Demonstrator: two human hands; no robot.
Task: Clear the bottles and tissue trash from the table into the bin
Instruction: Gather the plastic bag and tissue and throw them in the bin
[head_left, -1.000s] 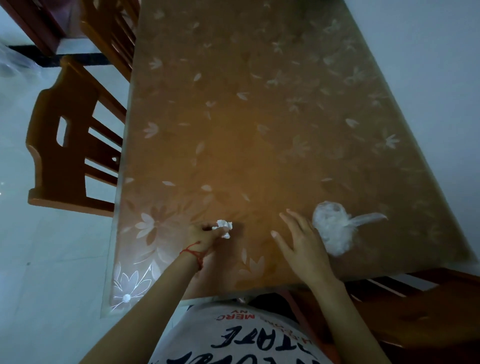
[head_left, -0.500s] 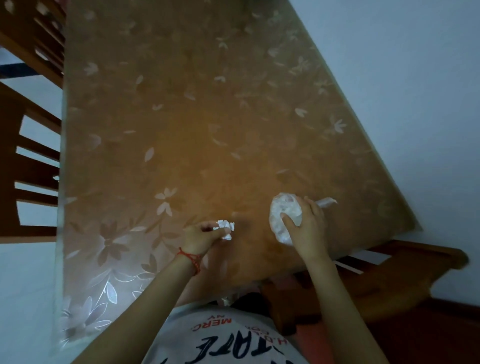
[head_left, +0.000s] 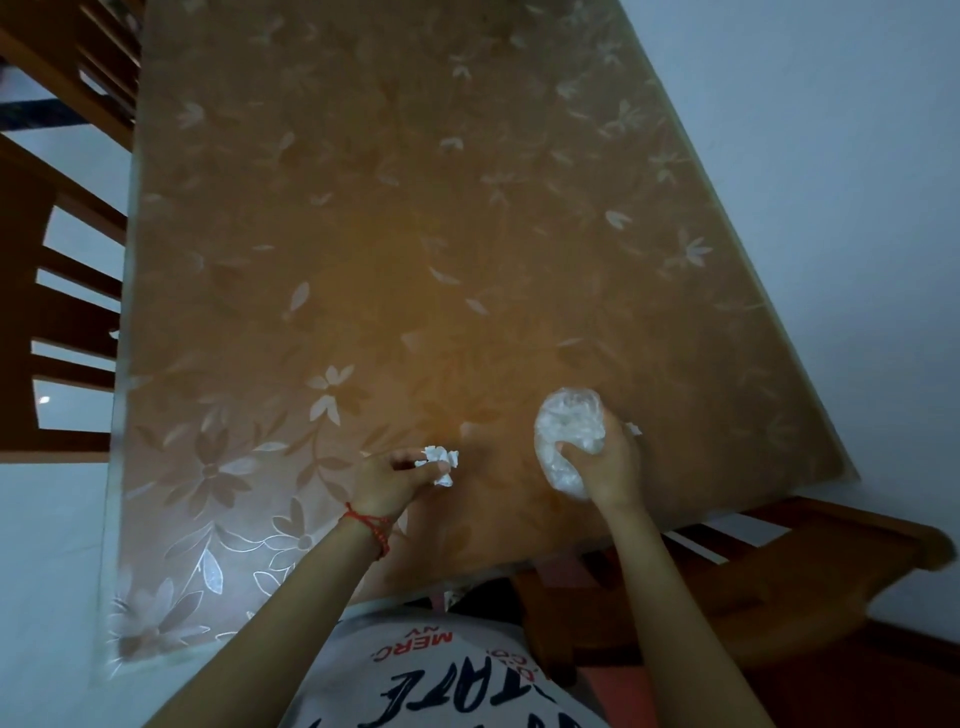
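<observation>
White tissue (head_left: 440, 462) is pinched in the left hand's (head_left: 396, 480) fingers (head_left: 415, 460) over the counter (head_left: 363, 260); right hand (head_left: 605, 467) clenches a wad (head_left: 566, 436) beside it.

Right hand (head_left: 605, 462) covers part of the white wad (head_left: 566, 441). Left-side chairs (head_left: 47, 332) cut off by frame edge. Surface (head_left: 395, 218) far end cropped. Shirt text (head_left: 415, 686) partly cut off.
</observation>
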